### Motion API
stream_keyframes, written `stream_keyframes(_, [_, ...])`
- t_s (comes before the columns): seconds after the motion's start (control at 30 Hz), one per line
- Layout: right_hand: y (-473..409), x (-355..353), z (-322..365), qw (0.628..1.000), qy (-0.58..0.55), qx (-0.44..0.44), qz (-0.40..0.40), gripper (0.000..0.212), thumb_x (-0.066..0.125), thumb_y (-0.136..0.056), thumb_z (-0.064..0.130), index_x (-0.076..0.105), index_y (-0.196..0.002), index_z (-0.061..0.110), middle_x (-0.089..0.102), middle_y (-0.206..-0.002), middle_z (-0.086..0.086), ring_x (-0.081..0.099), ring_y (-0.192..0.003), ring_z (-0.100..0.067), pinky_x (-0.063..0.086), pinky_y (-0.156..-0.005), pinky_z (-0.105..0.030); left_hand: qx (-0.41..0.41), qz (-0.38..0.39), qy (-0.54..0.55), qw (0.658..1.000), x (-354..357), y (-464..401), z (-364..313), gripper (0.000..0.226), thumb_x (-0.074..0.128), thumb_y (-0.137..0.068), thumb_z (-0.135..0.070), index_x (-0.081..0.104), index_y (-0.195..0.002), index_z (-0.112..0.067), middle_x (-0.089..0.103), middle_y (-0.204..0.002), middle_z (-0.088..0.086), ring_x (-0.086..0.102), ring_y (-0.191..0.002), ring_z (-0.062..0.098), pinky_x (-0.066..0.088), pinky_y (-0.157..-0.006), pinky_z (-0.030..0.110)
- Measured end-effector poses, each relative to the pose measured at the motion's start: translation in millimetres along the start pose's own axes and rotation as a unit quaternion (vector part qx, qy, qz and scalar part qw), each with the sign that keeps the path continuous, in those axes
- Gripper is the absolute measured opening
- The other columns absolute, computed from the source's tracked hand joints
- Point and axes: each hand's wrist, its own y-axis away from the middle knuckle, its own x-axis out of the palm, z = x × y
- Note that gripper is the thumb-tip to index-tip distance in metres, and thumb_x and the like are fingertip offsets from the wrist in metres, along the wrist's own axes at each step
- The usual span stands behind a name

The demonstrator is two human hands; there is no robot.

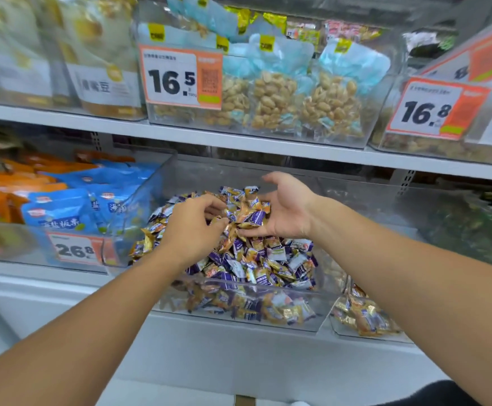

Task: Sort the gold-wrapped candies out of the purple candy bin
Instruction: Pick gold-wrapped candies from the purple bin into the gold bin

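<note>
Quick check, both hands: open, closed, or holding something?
Left hand: fingers curled, pinching a gold-wrapped candy.
Right hand: open, palm cupped beside the pile, gripping nothing.

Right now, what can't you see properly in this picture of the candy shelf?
- Head view: the left hand covers its own fingertips, so whether it pinches a gold candy is unclear.
- The candy bin floor: buried under wrappers.
- Small print on the 16.5 price tag: too tiny.
- The green packets at right: blurred.
</note>
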Motion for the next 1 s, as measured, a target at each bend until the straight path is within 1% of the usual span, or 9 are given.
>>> stream_keyframes(0.1, [1.0, -4.3, -1.8, 0.998, 0.008, -0.044, 0.039, 0.047, 0.039, -0.101, 0.02, 0.035, -0.148, 0.012, 0.037, -0.149, -0.009, 0.051, -0.127, -0.043, 0.049, -0.092, -0.066, -0.003, -0.032, -0.021, 0.999, -8.4, 0.2, -2.7, 0.021, 0.067, -0.088, -0.015, 0.07, -0.109, -0.019, 0.065, -0.095, -0.01, 0.057, -0.079, 0.002, 0.039, -0.066, 0.008])
stream_keyframes(0.2, [-6.8, -4.2, -2.4, 0.98, 0.174, -0.094, -0.013, 0.048, 0.043, -0.092, -0.009, 0.045, -0.139, 0.0, 0.042, -0.146, -0.014, 0.062, -0.114, -0.035, 0.061, -0.081, -0.047, -0.008, 0.009, -0.04, 0.999, -14.8, 1.1, -1.9, 0.026, 0.072, -0.083, -0.029, 0.068, -0.108, -0.028, 0.064, -0.102, -0.012, 0.053, -0.072, 0.004, 0.042, -0.064, 0.022])
stream_keyframes(0.33, [-17.1, -12.0, -0.5, 0.809, 0.543, -0.221, -0.052, 0.064, 0.054, -0.085, -0.017, 0.048, -0.144, 0.009, 0.051, -0.145, -0.013, 0.053, -0.129, -0.026, 0.056, -0.093, -0.039, 0.043, 0.116, -0.129, 0.984, -18.6, 0.0, 3.7, 0.042, 0.083, -0.075, -0.034, 0.063, -0.112, -0.034, 0.055, -0.102, -0.017, 0.048, -0.076, -0.005, 0.033, -0.062, 0.009])
stream_keyframes(0.43, [-12.7, -24.1, 1.1, 0.716, 0.633, -0.285, -0.079, 0.071, 0.057, -0.079, -0.02, 0.058, -0.139, 0.02, 0.056, -0.143, -0.005, 0.055, -0.128, -0.023, 0.052, -0.1, -0.041, 0.055, 0.11, -0.137, 0.983, -17.5, -4.6, 4.5, 0.034, 0.086, -0.074, -0.033, 0.067, -0.102, -0.036, 0.055, -0.094, -0.019, 0.051, -0.075, 0.004, 0.033, -0.061, 0.01])
stream_keyframes(0.53, [1.2, -33.2, 6.6, 0.626, 0.686, -0.355, -0.107, 0.063, 0.054, -0.078, -0.016, 0.069, -0.123, 0.025, 0.07, -0.121, -0.001, 0.065, -0.109, -0.02, 0.054, -0.094, -0.041, 0.059, 0.092, -0.119, 0.987, -15.9, -6.8, 7.6, 0.026, 0.085, -0.073, -0.034, 0.07, -0.095, -0.034, 0.061, -0.081, -0.013, 0.053, -0.065, 0.007, 0.041, -0.06, 0.022])
stream_keyframes(0.7, [27.8, -34.6, 15.4, 0.637, 0.702, -0.311, -0.071, 0.017, 0.081, -0.075, 0.012, 0.076, -0.089, 0.022, 0.071, -0.077, 0.009, 0.064, -0.069, 0.0, 0.057, -0.076, -0.032, 0.037, 0.053, -0.046, 0.997, -10.5, -8.1, 8.3, 0.015, 0.083, -0.077, -0.023, 0.071, -0.085, -0.027, 0.066, -0.066, -0.008, 0.058, -0.058, 0.009, 0.043, -0.056, 0.017])
stream_keyframes(0.8, [23.0, -26.4, 1.1, 0.596, 0.779, -0.196, 0.002, 0.036, 0.091, -0.066, 0.038, 0.073, -0.093, 0.021, 0.067, -0.081, 0.011, 0.062, -0.073, -0.006, 0.052, -0.069, -0.029, 0.018, 0.024, -0.017, 0.999, -7.9, -11.0, 6.1, 0.015, 0.082, -0.08, -0.023, 0.069, -0.084, -0.028, 0.067, -0.079, -0.007, 0.056, -0.067, 0.007, 0.042, -0.058, 0.013])
stream_keyframes(0.93, [10.5, -28.2, -16.9, 0.626, 0.77, -0.12, 0.021, 0.05, 0.095, -0.062, 0.033, 0.063, -0.096, 0.015, 0.064, -0.079, 0.0, 0.07, -0.065, -0.022, 0.055, -0.053, -0.033, 0.029, 0.059, -0.025, 0.998, -3.7, -9.1, 0.0, 0.011, 0.073, -0.088, -0.021, 0.068, -0.098, -0.023, 0.065, -0.083, -0.006, 0.055, -0.068, 0.005, 0.041, -0.058, 0.012])
stream_keyframes(1.0, [11.4, -26.8, -12.4, 0.623, 0.768, -0.143, 0.01, 0.047, 0.095, -0.063, 0.031, 0.062, -0.093, 0.015, 0.064, -0.08, -0.001, 0.068, -0.066, -0.022, 0.056, -0.054, -0.036, 0.05, 0.088, -0.038, 0.994, -3.1, -7.7, -5.4, 0.009, 0.07, -0.091, -0.02, 0.066, -0.096, -0.027, 0.063, -0.078, -0.01, 0.057, -0.065, 0.005, 0.043, -0.06, 0.018])
